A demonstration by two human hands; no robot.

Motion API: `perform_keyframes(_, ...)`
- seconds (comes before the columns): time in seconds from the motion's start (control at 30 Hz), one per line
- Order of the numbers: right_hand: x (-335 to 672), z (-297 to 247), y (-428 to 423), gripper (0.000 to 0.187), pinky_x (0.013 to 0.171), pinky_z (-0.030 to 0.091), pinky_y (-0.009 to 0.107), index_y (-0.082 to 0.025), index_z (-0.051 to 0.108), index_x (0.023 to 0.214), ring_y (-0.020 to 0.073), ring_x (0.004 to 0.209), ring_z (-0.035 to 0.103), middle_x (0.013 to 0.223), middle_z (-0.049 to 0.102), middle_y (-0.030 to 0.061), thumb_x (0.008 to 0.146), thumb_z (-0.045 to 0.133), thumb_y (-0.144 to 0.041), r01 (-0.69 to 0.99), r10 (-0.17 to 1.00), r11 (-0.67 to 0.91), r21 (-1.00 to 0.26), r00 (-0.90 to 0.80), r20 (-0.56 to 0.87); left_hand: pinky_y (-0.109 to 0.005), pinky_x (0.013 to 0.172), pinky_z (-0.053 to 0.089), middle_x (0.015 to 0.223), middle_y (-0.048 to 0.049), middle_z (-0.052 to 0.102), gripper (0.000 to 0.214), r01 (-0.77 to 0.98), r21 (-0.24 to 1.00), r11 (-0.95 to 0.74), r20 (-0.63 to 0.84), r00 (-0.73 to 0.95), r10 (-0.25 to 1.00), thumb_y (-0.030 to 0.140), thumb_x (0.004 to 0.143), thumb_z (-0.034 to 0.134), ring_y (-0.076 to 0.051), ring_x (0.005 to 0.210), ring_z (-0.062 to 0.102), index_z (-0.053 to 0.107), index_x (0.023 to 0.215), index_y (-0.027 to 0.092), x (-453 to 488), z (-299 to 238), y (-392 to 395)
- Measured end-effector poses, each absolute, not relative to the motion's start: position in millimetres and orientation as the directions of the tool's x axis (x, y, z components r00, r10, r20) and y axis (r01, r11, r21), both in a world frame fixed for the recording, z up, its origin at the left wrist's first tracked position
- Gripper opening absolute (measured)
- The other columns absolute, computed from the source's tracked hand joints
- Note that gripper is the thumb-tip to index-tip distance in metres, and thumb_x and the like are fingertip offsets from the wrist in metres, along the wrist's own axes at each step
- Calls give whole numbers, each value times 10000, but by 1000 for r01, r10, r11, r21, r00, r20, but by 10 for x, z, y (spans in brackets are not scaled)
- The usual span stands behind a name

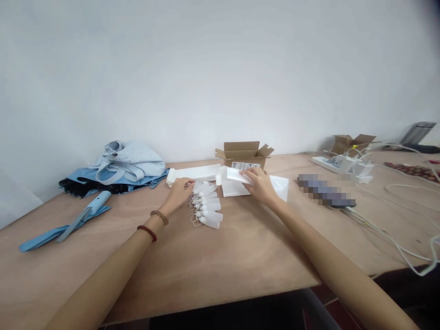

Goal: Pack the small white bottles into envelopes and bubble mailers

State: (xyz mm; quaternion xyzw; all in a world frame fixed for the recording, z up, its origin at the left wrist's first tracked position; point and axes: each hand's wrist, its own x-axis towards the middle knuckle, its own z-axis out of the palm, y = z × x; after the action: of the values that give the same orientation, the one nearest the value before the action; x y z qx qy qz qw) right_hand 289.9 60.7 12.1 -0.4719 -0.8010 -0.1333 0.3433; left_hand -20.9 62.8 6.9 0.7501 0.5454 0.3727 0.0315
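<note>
My left hand (pixel 178 192) rests on the wooden table (pixel 240 247), fingers curled at the top of a row of several small white bottles (pixel 207 205) with loop cords. It touches the topmost one. My right hand (pixel 260 182) grips a flat white box (pixel 237 176) held over a stack of white packaging (pixel 280 185). A long white tray (pixel 194 173) lies behind the left hand. An open brown cardboard box (pixel 244 155) stands just behind the hands.
A folded blue umbrella (pixel 65 224) and a pale blue bag (pixel 127 161) on dark cloth lie at the left. On the right are a blurred dark object (pixel 325 190), a white power strip (pixel 338 164) with cables (pixel 388 233), and another open carton (pixel 352 143).
</note>
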Motion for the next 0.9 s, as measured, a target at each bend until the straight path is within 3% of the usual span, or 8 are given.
perform_keyframes(0.13,2913,104,624,379,871,357,446,-228,594,1176,296,1081,513,1147,588,120,805,530,-184,866,688,490,-102,-311,656,-383,893,426,988,-124,719,288,819,424,-387,433,191,881,291,777,499,-265,948,609,725,887,149,-89,210,880)
perform_keyframes(0.3,2911,80,634,381,867,360,440,-241,599,1178,294,1082,513,1136,593,114,810,522,-177,871,704,481,-104,-312,639,-317,649,440,681,-99,712,188,826,465,-318,301,191,934,297,684,579,-240,675,623,712,630,177,0,338,1098)
perform_keyframes(0.4,2900,78,628,377,871,356,436,-239,590,1171,295,1096,505,1134,594,111,806,522,-176,876,712,471,-105,-307,632,-296,583,408,587,-76,678,159,819,474,-324,284,206,936,291,638,618,-216,589,588,672,531,187,21,348,1135)
perform_keyframes(0.53,2892,79,620,375,890,345,452,-233,577,1164,299,1103,502,1147,592,115,797,530,-174,875,715,470,-116,-300,631,-290,589,392,571,-64,659,197,814,479,-328,348,167,923,280,674,581,-199,582,564,636,510,184,31,367,1113)
perform_keyframes(0.73,2881,86,607,375,881,359,450,-230,568,1172,303,1112,492,1149,590,119,800,541,-187,882,729,457,-115,-297,617,-311,687,418,787,-86,706,282,787,532,-313,505,2,863,351,791,477,-223,747,596,671,726,157,-1,404,882)
perform_keyframes(0.9,2841,103,573,380,890,361,456,-248,570,1184,302,1099,504,1150,590,112,808,543,-208,844,699,518,-140,-324,637,-327,763,439,841,-74,700,231,744,552,-376,582,-21,813,342,806,500,-212,805,587,651,752,177,41,316,581)
